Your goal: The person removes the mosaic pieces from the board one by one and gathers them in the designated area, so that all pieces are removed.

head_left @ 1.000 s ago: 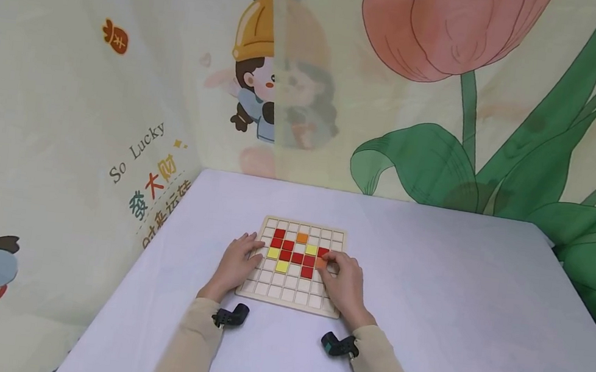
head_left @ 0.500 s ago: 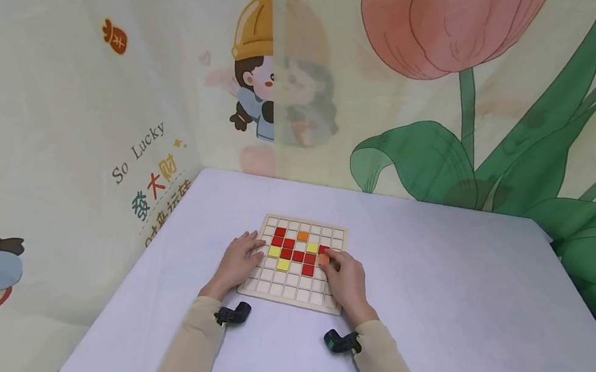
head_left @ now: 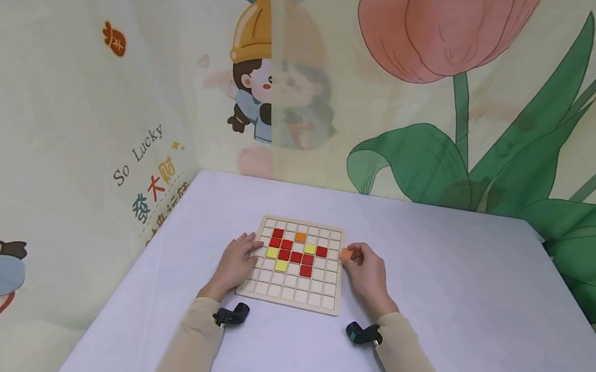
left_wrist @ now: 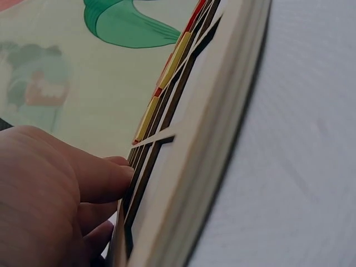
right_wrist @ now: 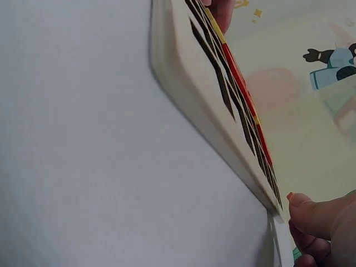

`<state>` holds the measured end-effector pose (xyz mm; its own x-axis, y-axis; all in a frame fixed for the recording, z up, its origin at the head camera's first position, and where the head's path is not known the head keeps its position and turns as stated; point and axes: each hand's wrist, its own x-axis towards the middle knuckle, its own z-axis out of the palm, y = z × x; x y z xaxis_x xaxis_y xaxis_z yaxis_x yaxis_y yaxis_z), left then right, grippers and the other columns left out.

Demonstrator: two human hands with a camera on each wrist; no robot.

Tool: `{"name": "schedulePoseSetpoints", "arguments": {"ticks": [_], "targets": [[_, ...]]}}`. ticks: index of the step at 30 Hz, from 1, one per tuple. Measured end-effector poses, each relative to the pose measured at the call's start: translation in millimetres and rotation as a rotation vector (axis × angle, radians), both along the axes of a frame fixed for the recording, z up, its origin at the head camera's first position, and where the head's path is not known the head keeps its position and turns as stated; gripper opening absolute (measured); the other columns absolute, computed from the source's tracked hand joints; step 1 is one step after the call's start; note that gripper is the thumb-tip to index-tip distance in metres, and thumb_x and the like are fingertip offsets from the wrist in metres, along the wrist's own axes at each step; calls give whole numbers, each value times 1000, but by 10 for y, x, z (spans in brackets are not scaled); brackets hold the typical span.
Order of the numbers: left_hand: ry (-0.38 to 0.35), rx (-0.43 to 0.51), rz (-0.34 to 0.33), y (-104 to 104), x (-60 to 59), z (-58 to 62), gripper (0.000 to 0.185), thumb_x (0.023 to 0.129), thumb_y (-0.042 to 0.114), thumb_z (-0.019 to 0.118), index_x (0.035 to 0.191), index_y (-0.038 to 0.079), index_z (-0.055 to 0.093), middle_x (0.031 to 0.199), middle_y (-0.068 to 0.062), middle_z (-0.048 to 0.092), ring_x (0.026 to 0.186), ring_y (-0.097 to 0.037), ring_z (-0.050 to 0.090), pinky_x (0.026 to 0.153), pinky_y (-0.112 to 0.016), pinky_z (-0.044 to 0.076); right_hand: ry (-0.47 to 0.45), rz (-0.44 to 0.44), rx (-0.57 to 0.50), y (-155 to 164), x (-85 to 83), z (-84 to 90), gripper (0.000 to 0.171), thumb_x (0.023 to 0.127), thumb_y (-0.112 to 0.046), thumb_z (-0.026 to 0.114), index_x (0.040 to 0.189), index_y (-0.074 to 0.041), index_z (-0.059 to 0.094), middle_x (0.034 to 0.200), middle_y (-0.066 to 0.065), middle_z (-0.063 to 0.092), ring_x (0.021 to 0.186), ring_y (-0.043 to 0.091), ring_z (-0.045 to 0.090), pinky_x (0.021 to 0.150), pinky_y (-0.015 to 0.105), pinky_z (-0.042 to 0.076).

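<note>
A wooden grid board (head_left: 264,289) lies on the white table, with red, yellow and orange tiles set in its upper rows. My left hand (head_left: 236,262) rests on the board's left edge, fingers lying on the grid (left_wrist: 105,178). My right hand (head_left: 368,272) is just off the board's right edge and pinches a small orange tile (head_left: 346,254) at its fingertips. In the right wrist view a fingertip (right_wrist: 311,214) sits beside the board's edge (right_wrist: 183,67). An orange tile (head_left: 300,236) sits in the board's second row.
The table (head_left: 456,302) is covered in white cloth. Printed fabric walls stand close behind and to the left. Black wrist cameras (head_left: 232,315) sit at both cuffs.
My right hand has lifted an orange tile from the board's right side and moved rightward off the board. The left hand has stayed put.
</note>
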<state>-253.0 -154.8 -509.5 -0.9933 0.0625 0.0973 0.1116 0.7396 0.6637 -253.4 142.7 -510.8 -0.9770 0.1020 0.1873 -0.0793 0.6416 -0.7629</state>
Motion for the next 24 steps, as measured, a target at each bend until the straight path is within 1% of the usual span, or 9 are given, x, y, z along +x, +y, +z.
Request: {"name": "schedulePoseSetpoints", "arguments": {"ticks": [6, 15, 18, 24], "targets": [[-14, 33, 19, -18, -2, -4, 36, 88, 7, 52, 122, 12, 58, 141, -3, 39, 136, -22, 20, 114, -38, 10, -29, -37, 30, 151, -105, 1, 26, 79, -16, 70, 102, -10, 59, 86, 4, 59, 75, 19, 49, 63, 27, 42], [-9, 40, 10, -20, 3, -5, 35, 87, 6, 52, 121, 10, 58, 141, -4, 39, 136, -22, 20, 114, -37, 10, -73, -37, 87, 308, -220, -54, 28, 82, -21, 67, 108, -13, 63, 91, 4, 59, 81, 20, 49, 68, 28, 43], [-10, 43, 14, -21, 1, -10, 35, 87, 6, 52, 121, 11, 58, 141, -3, 39, 136, -21, 20, 114, -36, 10, -80, -23, 103, 320, -245, -54, 28, 82, -22, 67, 109, -14, 63, 91, 4, 59, 81, 20, 49, 69, 29, 43], [-15, 57, 11, -30, 0, -10, 34, 88, 7, 53, 121, 11, 59, 141, -3, 39, 136, -21, 20, 114, -37, 10, -92, -7, 132, 295, -295, -31, 26, 82, -23, 67, 106, -15, 64, 87, 3, 57, 79, 21, 47, 66, 29, 38]]}}
